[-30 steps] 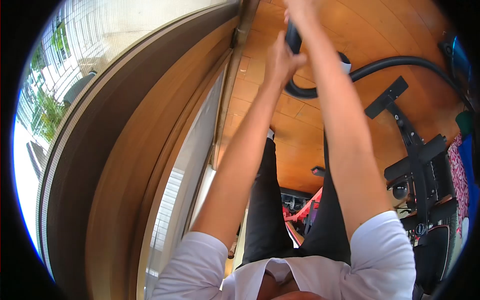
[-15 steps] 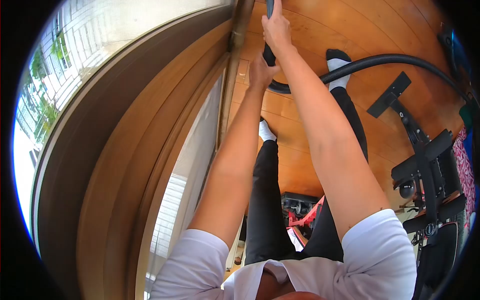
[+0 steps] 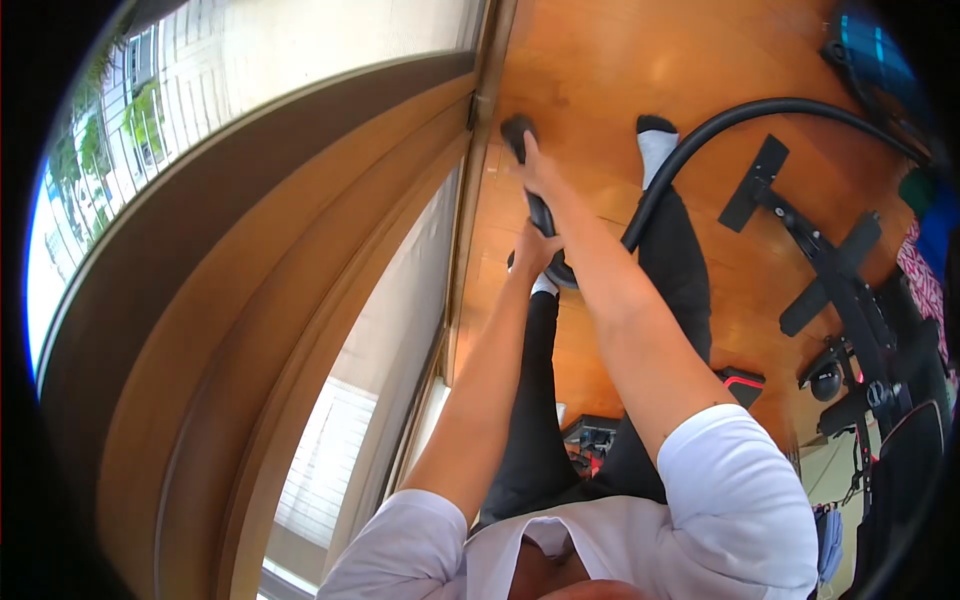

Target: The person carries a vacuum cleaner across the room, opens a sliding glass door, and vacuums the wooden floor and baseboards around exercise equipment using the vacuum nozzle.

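Both my hands grip a black vacuum cleaner wand [image 3: 541, 214] held out in front of me, low over the wooden floor. My right hand [image 3: 540, 172] is wrapped round it near the far end, just behind a dark, blurred head [image 3: 517, 132]. Closer to me, my left hand [image 3: 537, 247] closes on the lower part, where the black ribbed hose [image 3: 740, 118] bends away. That hose arcs past my right leg toward the far right. Part of the wand is hidden under my fingers.
A wooden sill and window [image 3: 300, 200] run along my left. On the right stands black exercise equipment [image 3: 840, 280]; a dark blue-lit object [image 3: 870, 60] lies beyond it. My sock-clad feet [image 3: 657, 150] stand apart on the wooden floor [image 3: 620, 60]. A black-and-red object [image 3: 742, 385] lies behind my right leg.
Both hands have drawn the wand back toward me, so its far end now shows. The hose has shifted with it, and the view has moved a little.
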A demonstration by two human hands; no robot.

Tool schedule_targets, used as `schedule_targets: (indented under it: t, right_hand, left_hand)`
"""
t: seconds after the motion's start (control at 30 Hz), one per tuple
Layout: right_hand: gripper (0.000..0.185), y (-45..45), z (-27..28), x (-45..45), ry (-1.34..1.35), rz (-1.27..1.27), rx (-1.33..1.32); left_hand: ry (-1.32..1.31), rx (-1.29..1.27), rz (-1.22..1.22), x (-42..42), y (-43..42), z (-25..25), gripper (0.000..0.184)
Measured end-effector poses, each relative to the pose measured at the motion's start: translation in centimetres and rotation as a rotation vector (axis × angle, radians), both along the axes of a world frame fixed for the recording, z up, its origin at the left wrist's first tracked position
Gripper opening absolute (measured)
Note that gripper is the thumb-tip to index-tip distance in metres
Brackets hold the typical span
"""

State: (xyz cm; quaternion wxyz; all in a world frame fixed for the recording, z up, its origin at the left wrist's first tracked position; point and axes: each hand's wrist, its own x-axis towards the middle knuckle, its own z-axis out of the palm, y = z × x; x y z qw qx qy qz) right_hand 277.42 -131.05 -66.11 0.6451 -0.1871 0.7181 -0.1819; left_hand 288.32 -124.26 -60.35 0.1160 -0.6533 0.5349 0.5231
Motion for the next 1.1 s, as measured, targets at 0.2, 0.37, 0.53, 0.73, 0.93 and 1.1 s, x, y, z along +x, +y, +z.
schedule_targets:
  t: [0.2, 0.37, 0.53, 0.73, 0.93, 1.1]
  right_hand:
    - [0.095, 8.4, 9.5, -4.8, -0.273, -0.193, -0.119]
    - [0.08, 10.4, 21.2, -14.7, -0.372, -0.226, -0.282]
    - [0.08, 9.2, 27.8, -26.2, -0.198, -0.286, -0.336]
    - [0.07, 7.4, 34.4, -38.3, -0.275, -0.676, -0.503]
    - [0.065, 4.4, 41.1, -46.7, -0.623, -1.049, -0.565]
    - [0.051, 1.3, 42.2, -52.3, 0.149, -0.724, -0.529]
  left_hand:
    - [0.279, 0.088, 0.514, -5.1, -2.7, 7.3, 0.028]
    - [0.361, 0.194, 0.417, -14.8, -6.3, 13.5, 0.03]
    - [0.468, 0.061, 0.199, -28.2, -7.6, 18.0, 0.041]
    - [0.475, -0.059, -0.324, -42.7, -11.3, 25.3, 0.059]
    - [0.556, 0.014, -0.573, -49.9, -14.7, 30.2, 0.064]
    - [0.924, 0.355, -0.529, -52.9, -15.1, 30.9, 0.067]
